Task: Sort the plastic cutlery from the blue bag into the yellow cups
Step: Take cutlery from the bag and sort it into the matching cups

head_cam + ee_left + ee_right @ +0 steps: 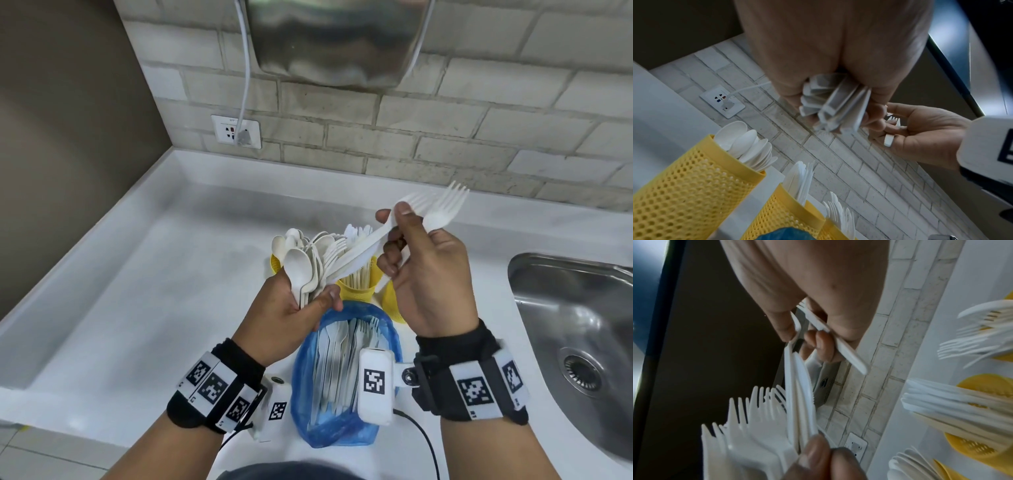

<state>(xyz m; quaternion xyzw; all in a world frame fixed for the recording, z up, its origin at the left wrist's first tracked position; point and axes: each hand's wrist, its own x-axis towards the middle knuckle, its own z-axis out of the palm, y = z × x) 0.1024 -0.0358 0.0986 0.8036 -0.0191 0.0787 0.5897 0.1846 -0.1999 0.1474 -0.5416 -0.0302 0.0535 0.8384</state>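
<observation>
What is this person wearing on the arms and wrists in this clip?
Both forearms are bare, no sleeves. Each wrist has a black strap wrapped with white bands printed with black square code markers. A white boxy camera unit, also bearing a marker, is mounted at each wrist, with a black cable trailing toward the body.

A white stone countertop (pixel 144 274) meets a pale brick-tiled wall (pixel 445 113) bearing 1 white power socket (pixel 235 131); a steel sink (pixel 575 329) sits right.
</observation>
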